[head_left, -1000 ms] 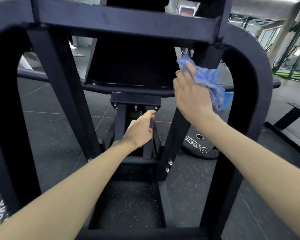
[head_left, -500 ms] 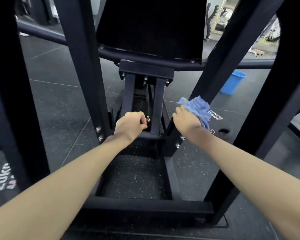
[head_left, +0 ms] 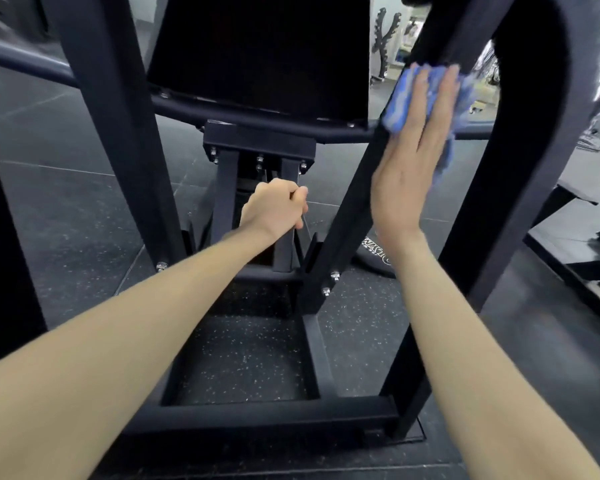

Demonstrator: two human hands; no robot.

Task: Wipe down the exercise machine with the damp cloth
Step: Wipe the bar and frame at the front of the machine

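The exercise machine is a black steel frame point(head_left: 118, 140) with a dark pad point(head_left: 260, 53) in its upper middle. A slanted black strut point(head_left: 347, 216) runs from the base up to the right. My right hand point(head_left: 413, 161) lies flat with straight fingers on the crumpled blue cloth point(head_left: 400, 98) and presses it against the upper part of that strut. My left hand point(head_left: 276, 207) is curled round a short upright post point(head_left: 286, 247) under the pad's bracket.
A black weight plate point(head_left: 378, 258) lies on the speckled rubber floor point(head_left: 84, 209) behind the strut. The curved outer frame post point(head_left: 520, 188) rises at the right. A low dark bench point(head_left: 575, 202) stands far right. The base crossbar point(head_left: 257, 414) runs across near me.
My right hand has carried the cloth from low on the slanted strut back up to its upper part and now lies flat. My left hand keeps its grip on the post.
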